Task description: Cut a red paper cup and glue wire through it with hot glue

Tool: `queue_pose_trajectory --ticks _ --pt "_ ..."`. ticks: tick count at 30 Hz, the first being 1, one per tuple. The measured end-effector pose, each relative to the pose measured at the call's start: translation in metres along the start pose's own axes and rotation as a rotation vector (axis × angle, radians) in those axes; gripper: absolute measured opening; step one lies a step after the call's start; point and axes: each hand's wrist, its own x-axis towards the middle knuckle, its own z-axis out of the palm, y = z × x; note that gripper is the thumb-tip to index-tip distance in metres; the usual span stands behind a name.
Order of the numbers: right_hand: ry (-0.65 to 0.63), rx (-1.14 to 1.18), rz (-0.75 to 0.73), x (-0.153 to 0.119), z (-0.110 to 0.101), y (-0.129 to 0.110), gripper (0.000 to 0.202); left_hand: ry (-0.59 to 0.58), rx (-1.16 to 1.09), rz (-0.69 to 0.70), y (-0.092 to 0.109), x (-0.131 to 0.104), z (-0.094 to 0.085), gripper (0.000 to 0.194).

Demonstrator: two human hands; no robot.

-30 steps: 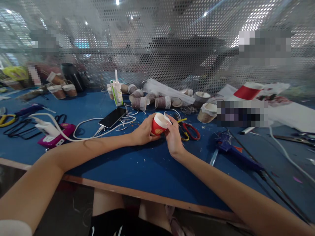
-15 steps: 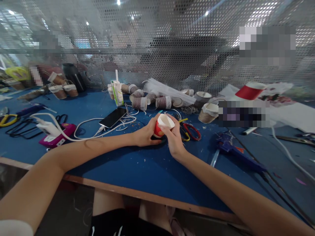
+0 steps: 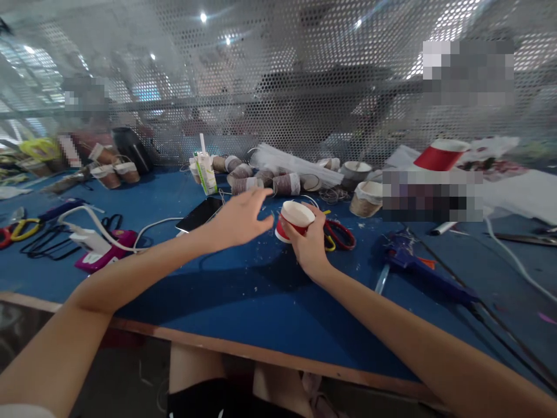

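A red paper cup (image 3: 287,231) with a white rim and white inside tilts slightly over the blue table. My right hand (image 3: 310,237) is wrapped around its right side, thumb at the front. To the left of the cup, my left hand (image 3: 239,219) hovers with nothing in it, thumb and fingers apart. Just behind the right hand lie scissors (image 3: 342,234) with red and yellow handles, partly hidden by that hand. A black phone (image 3: 200,215) lies under and behind the left hand, partly covered by it.
String-wrapped cups (image 3: 285,184) lie in a row at the back, with clear plastic sticks (image 3: 300,164) on top. A blue glue gun (image 3: 418,267) rests to the right. A purple power strip (image 3: 107,252) with white cable is at the left. A perforated metal screen (image 3: 243,104) stands behind.
My left hand has let go of the cup and moved left and up, its fingers opening. The cup's mouth, squeezed narrow before, is now round. My right hand keeps its hold.
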Motion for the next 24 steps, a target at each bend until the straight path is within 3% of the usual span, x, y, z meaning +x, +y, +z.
queue_pose_trajectory --ticks 3,6,8,10,12,19,24 --pt "-0.041 -0.047 -0.021 -0.006 0.003 -0.004 0.068 0.125 0.215 -0.004 -0.007 0.02 -0.022 0.043" --pt "-0.098 -0.114 -0.05 -0.011 0.003 -0.01 0.069 0.155 0.323 0.014 -0.034 0.048 -0.016 0.058" --pt "-0.126 -0.131 -0.069 -0.013 0.002 -0.014 0.069 0.061 0.317 0.038 -0.055 0.067 -0.004 0.076" --pt "-0.136 -0.135 -0.087 -0.015 0.001 -0.016 0.067 -0.081 0.342 -0.024 -0.071 0.082 0.008 0.09" --pt "-0.139 -0.136 -0.112 -0.017 -0.001 -0.018 0.066 -0.123 0.341 -0.06 -0.081 0.091 0.015 0.096" --pt "-0.184 -0.117 -0.154 -0.022 0.001 -0.021 0.06 -0.152 0.363 -0.061 -0.097 0.081 0.017 0.106" --pt "-0.113 -0.122 -0.165 -0.014 0.0 -0.015 0.059 0.071 0.344 -0.036 -0.107 0.065 0.022 0.078"
